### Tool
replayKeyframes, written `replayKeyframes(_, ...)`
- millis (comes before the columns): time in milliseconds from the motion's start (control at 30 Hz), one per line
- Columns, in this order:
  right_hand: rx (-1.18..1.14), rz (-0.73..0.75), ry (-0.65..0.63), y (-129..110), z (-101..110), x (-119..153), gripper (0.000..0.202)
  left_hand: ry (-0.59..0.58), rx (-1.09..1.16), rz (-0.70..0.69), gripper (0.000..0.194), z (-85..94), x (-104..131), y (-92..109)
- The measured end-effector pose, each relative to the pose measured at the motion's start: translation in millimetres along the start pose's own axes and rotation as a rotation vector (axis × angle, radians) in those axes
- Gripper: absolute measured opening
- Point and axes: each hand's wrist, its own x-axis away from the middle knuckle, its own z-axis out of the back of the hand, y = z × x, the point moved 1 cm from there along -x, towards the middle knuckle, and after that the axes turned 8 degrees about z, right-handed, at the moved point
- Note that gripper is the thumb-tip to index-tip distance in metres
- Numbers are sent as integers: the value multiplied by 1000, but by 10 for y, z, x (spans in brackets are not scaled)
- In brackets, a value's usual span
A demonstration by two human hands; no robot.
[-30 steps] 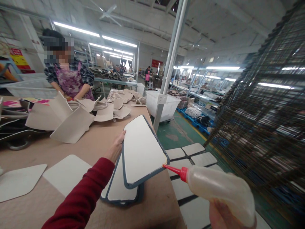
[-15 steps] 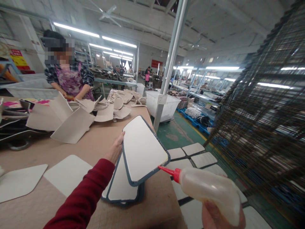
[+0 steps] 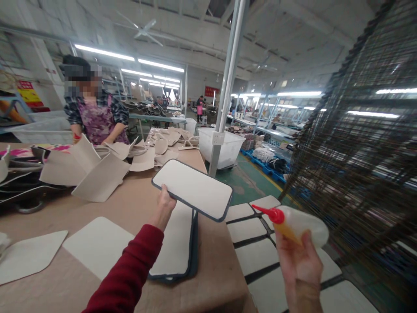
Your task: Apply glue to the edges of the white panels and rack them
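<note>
My left hand (image 3: 165,205) grips the near left edge of a white panel with a dark blue border (image 3: 192,188), thumb on its face. The panel is held tilted above a small stack of similar panels (image 3: 174,243) on the brown-covered table (image 3: 215,269). In my right hand (image 3: 299,261) is a translucent squeeze bottle (image 3: 306,224) with a red cap and thin red nozzle. Yellowish liquid sits toward its nozzle end. The nozzle points left, apart from the panel's right end.
Beige pieces (image 3: 100,174) are heaped at the table's far left, where a co-worker (image 3: 97,117) stands. Loose white sheets (image 3: 97,245) lie at left. To the right, several white panels (image 3: 257,254) are laid out in rows. A metal post (image 3: 215,158) and tall wire racks (image 3: 352,143) stand beyond.
The panel has been turned from upright to lying more crosswise. The bottle's nozzle has left the panel's edge, moving right and up, with the bottle now tipped nozzle-down less.
</note>
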Motion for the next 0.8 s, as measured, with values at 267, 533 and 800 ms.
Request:
replayKeyframes(267,-272,-683,-121,588,65,669,41,37,145,-36,42,-71,553,-829)
replayKeyframes(533,-387,-592,-31,608,-93,503,38,-233,185,312,40,102,971,-1185)
replayKeyframes(800,-341,-465,-18,726,-87,364,39,120,-109,-68,43,695,789,-437)
